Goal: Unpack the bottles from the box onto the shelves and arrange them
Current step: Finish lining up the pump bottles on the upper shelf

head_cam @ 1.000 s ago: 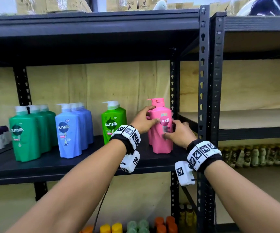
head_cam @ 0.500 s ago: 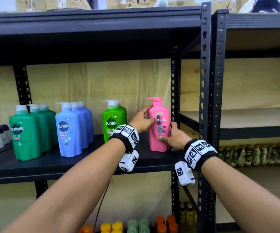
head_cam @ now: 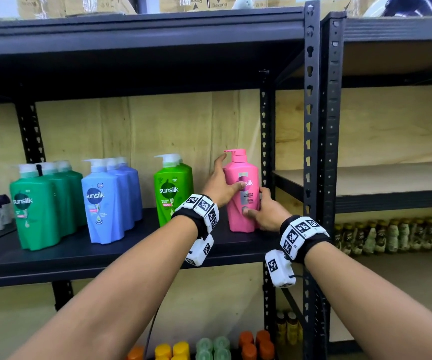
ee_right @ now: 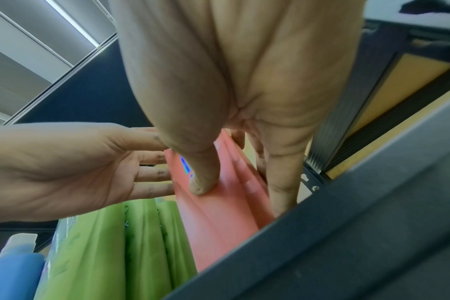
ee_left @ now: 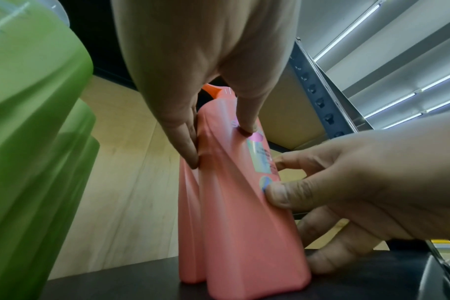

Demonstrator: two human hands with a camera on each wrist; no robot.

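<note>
While both hands bracket it, the tall pink plastic pump bottle (head_cam: 242, 193) stands upright on the black metal shelf (head_cam: 106, 255), near that shelf's right end and just beside the perforated black upright post (head_cam: 264, 152). In the left wrist view a second pink bottle (ee_left: 189, 223) stands right behind it, the two touching. The left hand (head_cam: 221, 187) grips the front bottle's upper left side: its thumb lies across the label on the front face and its fingers (ee_left: 185, 138) reach along the left side. The right hand (head_cam: 267, 214) holds the lower right side, with the thumb pressed on the front face below the label and the fingers (ee_right: 283, 182) curled round the right edge, between the bottle and the post. To the left, well apart from the pink bottles, a row of light green pump bottles with white pumps (head_cam: 173, 189) runs back toward the plywood back wall (head_cam: 157, 126); further left stands a row of blue pump bottles (head_cam: 106, 201), then a row of dark green pump bottles (head_cam: 35, 209) near the shelf's left end. Each wrist carries a black band with white marker blocks (head_cam: 202, 211). On the lower level, orange, yellow and pale green caps (head_cam: 204, 346) show. Cardboard boxes (head_cam: 80, 3) sit on the top shelf.
</note>
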